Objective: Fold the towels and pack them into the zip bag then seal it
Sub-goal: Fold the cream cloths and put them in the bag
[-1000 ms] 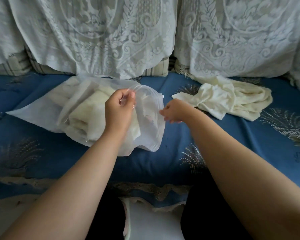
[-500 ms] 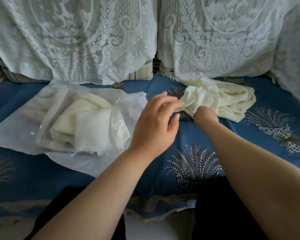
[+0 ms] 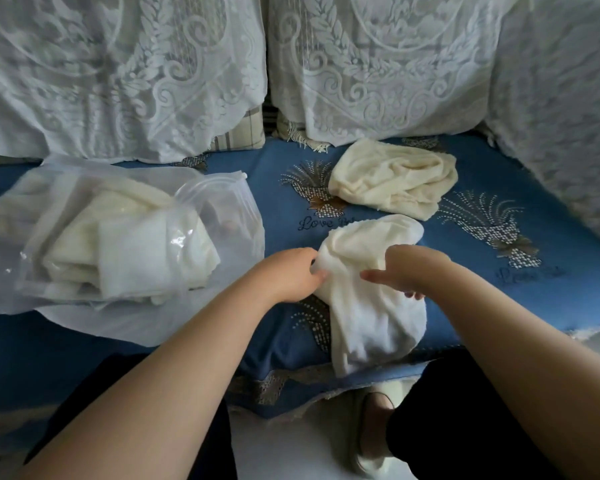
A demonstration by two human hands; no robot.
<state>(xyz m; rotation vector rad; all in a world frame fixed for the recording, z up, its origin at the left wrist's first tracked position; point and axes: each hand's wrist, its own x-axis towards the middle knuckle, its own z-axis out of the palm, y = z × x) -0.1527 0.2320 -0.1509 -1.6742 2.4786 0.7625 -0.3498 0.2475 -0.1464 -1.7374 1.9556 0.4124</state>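
A cream towel (image 3: pixel 368 299) lies crumpled on the blue sofa seat in front of me, hanging over the front edge. My left hand (image 3: pixel 291 275) pinches its left edge. My right hand (image 3: pixel 406 268) grips the cloth from the right. A second cream towel (image 3: pixel 392 178) lies bunched farther back. At the left sits the clear zip bag (image 3: pixel 219 216), its mouth gaping open toward the right, with folded cream towels (image 3: pixel 118 244) inside.
The blue patterned seat cover (image 3: pixel 516 289) spreads under everything. White lace-covered cushions (image 3: pixel 361 64) line the back, and another stands at the right (image 3: pixel 561 116). My dark-trousered knees and a light shoe (image 3: pixel 368 441) on the floor show below the seat edge.
My left hand let go of the zip bag and moved right. Both hands pulled one towel off the pile toward the seat's front edge. The view shifted right.
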